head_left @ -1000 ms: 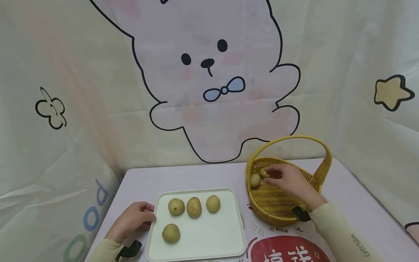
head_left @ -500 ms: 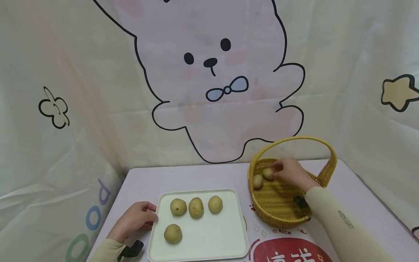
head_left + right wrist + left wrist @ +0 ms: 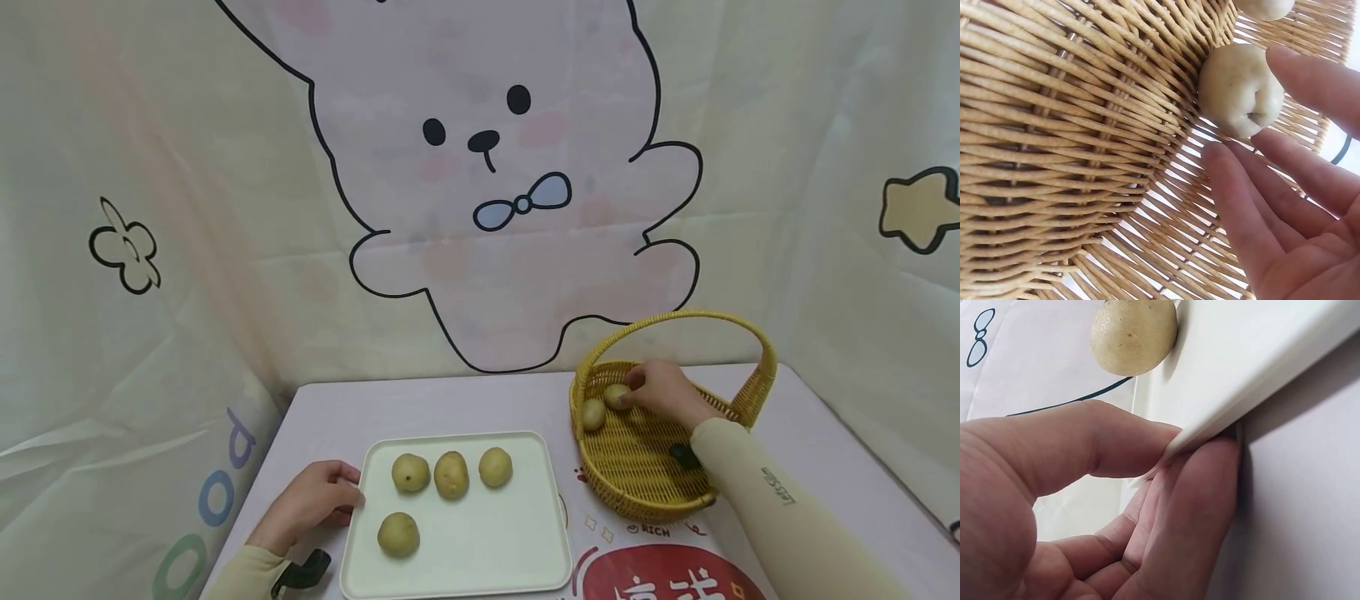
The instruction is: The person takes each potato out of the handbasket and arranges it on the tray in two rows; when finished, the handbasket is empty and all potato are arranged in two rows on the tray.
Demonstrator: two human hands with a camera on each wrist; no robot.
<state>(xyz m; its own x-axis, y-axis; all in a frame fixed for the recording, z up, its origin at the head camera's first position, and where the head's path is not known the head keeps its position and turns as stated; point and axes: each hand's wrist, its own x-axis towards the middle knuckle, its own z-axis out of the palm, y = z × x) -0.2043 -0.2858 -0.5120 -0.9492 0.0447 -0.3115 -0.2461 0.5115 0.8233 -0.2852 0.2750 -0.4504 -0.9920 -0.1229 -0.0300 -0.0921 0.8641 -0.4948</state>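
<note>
In the right part of the head view, the right hand [image 3: 663,393] is reaching inside the yellow wicker basket [image 3: 637,467], its thumb and fingertips touching a small potato [image 3: 1235,87]. The thumb is lying against the upper right edge of that potato in the right wrist view while fingers are sitting along its lower side; whether they are actually gripping it, I cannot tell. The potato is resting against the woven wall, a second potato [image 3: 593,414] lying just beside it.

Judging by its look, this potato is going to feel firm, light enough for one hand, and sturdy, though its smooth, rounded skin may be rolling under an off-centre push. Opposed pads across its widest part should be holding best, clear of the dimple at its lower right in the wrist view; the weave may be snagging fingertips.

At lower left, the left hand [image 3: 311,500] is pinching the left rim of a white tray [image 3: 480,550], where four potatoes [image 3: 452,476] are lying. The tray seems stiff; its raised rim is offering the natural hold.
</note>
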